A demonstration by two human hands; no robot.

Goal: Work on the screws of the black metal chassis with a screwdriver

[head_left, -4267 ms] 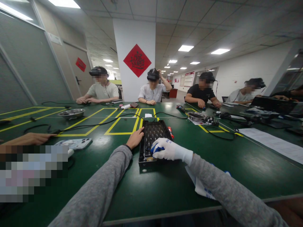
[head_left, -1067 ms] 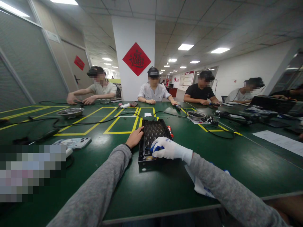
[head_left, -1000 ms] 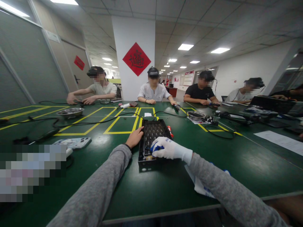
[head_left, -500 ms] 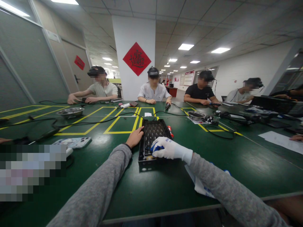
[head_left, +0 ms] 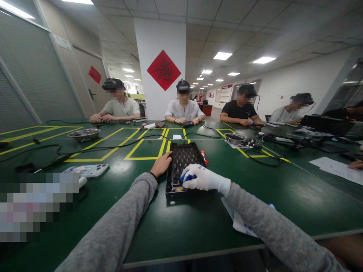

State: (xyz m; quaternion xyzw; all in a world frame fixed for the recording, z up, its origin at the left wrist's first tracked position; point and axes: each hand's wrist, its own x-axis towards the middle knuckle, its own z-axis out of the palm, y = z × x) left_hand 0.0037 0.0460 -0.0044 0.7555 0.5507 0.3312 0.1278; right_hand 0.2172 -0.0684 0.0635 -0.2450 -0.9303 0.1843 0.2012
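A black case (head_left: 167, 198) lies on the green table in front of me, with rows of small pointed metal pieces, seemingly bits, inside. My left hand (head_left: 161, 165), bare, grips the case's left wall with the fingers against its edge. My right hand (head_left: 200, 177) wears a white glove with blue fingertips. Its curled fingers reach into the near end of the case; whatever they pinch is hidden. By those fingers a small yellowish piece (head_left: 178, 189) shows in the case. Beyond the right wall sits a red object (head_left: 203, 158), partly covered.
A white glove (head_left: 244, 223) lies under my right forearm. To the left are a phone (head_left: 95, 171) and a metal bowl (head_left: 84, 134); another bowl (head_left: 236, 138) stands back right. Cables (head_left: 113, 149) cross the table. Papers (head_left: 337, 170) lie right, and several people sit opposite.
Both my hands and the case stay in place. Across the table, the middle person has drawn a dark tool closer, and the left person's hands have come together. A hand now rests on the papers.
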